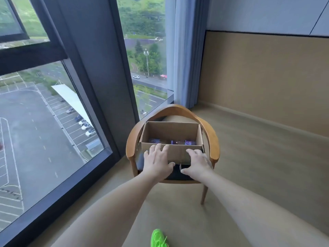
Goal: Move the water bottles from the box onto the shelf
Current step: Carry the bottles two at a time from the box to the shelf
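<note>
The water bottles [178,142] lie at the bottom of the open box [170,132] on the chair [211,139], none lifted yet. My left hand [157,160] and right hand [198,164] rest spread-fingered against its near wall, holding nothing; no shelf is in view, so I judge the whole task remains.

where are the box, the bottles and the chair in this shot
box [170,130]: head view, inside of its far wall
bottles [183,142]: head view, purple label in the box
chair [212,138]: head view, right wooden armrest
</note>
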The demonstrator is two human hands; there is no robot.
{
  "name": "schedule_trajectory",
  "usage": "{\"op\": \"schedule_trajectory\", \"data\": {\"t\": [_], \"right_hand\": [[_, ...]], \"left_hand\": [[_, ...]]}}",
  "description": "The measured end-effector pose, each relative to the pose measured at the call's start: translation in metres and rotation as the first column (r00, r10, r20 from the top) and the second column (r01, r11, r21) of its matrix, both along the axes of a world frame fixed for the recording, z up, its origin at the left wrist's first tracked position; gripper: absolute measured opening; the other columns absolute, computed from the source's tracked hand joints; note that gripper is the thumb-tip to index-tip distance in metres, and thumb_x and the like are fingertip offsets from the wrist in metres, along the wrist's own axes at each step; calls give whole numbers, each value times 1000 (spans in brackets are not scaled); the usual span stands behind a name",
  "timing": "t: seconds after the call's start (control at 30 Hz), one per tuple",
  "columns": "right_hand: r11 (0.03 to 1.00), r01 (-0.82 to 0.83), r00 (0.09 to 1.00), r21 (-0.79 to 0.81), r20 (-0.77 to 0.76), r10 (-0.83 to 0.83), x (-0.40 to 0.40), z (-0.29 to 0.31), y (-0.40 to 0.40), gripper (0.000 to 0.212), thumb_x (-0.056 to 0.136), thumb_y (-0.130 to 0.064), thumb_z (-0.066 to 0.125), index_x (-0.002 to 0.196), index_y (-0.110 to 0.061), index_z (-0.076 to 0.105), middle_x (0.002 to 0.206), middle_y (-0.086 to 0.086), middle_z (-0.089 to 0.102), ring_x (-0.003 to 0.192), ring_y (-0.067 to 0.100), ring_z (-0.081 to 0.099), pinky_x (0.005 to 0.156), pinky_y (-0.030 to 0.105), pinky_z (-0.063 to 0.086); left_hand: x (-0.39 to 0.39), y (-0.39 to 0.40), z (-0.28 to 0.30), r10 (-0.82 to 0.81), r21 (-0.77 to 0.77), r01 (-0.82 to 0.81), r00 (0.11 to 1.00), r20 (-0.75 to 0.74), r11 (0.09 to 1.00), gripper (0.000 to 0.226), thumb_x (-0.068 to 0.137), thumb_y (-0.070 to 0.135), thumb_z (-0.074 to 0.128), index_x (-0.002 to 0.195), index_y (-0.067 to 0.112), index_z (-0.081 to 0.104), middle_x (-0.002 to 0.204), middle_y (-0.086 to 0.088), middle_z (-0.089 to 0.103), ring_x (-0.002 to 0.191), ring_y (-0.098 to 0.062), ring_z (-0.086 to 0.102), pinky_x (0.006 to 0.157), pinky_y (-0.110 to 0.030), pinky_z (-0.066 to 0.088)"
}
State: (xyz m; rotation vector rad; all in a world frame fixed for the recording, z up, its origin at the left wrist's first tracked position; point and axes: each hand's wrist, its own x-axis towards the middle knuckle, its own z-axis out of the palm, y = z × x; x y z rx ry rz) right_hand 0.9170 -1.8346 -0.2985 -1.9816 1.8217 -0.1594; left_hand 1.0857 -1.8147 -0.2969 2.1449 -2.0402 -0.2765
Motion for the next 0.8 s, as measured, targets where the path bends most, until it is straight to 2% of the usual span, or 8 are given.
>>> {"op": "schedule_trajectory", "data": {"t": [0.23,0.43,0.57,0.8], "right_hand": [[993,89,996,72,-25,-88,50,-16,-116,85,80,-51,78,151,-33,35,151,1,42,136,27,41,107,44,47],[982,99,994,160,-53,-91,64,-37,-192,81,85,-45,74,153,-29,34,151,3,42,136,28,41,104,42,44],[968,98,993,229,-82,-81,71,-61,-237,82,85,-45,73,154,-28,32,152,4,41,138,30,38,110,44,40],[937,91,992,338,-117,-55,76,-124,-330,82,81,-48,77,151,-31,37,151,5,45,137,30,41,109,46,43]], "left_hand": [[53,-130,-24,-45,91,48,998,-35,995,68,91,50,61,152,28,38,159,-4,38,148,-29,30,120,-54,29],[82,-204,-46,-45,141,54,997,-66,988,61,91,47,59,147,27,44,149,1,46,141,-26,36,116,-46,33],[96,-246,-74,-17,202,31,997,-69,979,64,92,49,58,149,27,42,149,-1,45,141,-27,36,115,-46,34],[103,-324,-142,67,324,-44,996,-59,945,69,94,53,59,154,30,35,157,-1,39,146,-27,32,119,-49,30]]}}
